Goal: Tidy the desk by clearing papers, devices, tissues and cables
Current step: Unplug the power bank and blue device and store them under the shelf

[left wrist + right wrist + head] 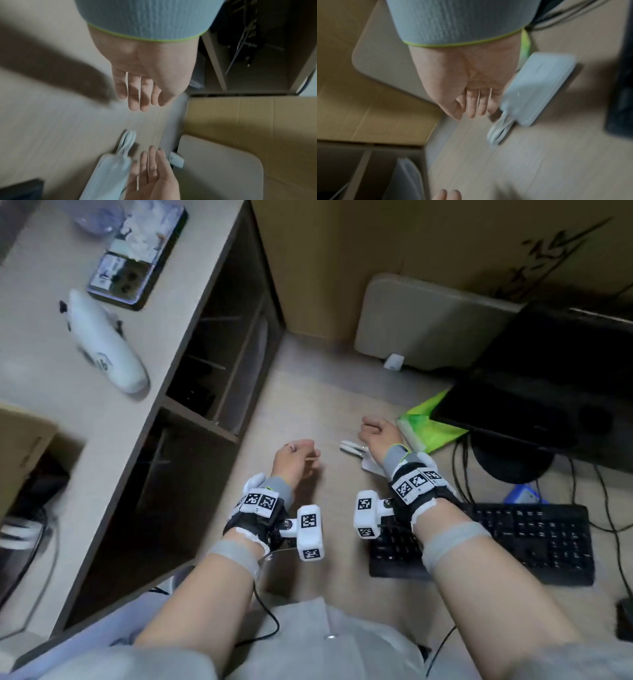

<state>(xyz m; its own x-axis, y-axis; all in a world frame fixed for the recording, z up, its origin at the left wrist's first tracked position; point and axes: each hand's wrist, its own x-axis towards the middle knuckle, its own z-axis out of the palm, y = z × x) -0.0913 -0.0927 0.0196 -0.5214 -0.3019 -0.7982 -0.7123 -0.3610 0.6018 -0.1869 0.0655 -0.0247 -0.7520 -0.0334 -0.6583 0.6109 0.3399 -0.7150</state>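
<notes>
A flat white power bank (pixel 539 88) with a coiled white cable (pixel 500 129) at one end lies on the wooden desk. In the head view it shows as the power bank (pixel 368 462) just under my right wrist. My right hand (pixel 375 429) hovers beside and above it, fingers relaxed and holding nothing; the right wrist view shows the right hand (pixel 474 106) empty. My left hand (pixel 301 455) hangs a little to the left over bare desk, and the left hand (pixel 139 100) is also empty. A green plastic sleeve (pixel 428 422) sticks out from under the black monitor (pixel 548 378).
A black keyboard (pixel 531 542) and several black cables lie at the right. A beige board (pixel 428 320) leans on the cardboard back wall, with a small white adapter (pixel 394 361) at its foot. The shelf unit (pixel 212 364) at the left carries a white bottle (pixel 106 344) and a flat box (pixel 137 254).
</notes>
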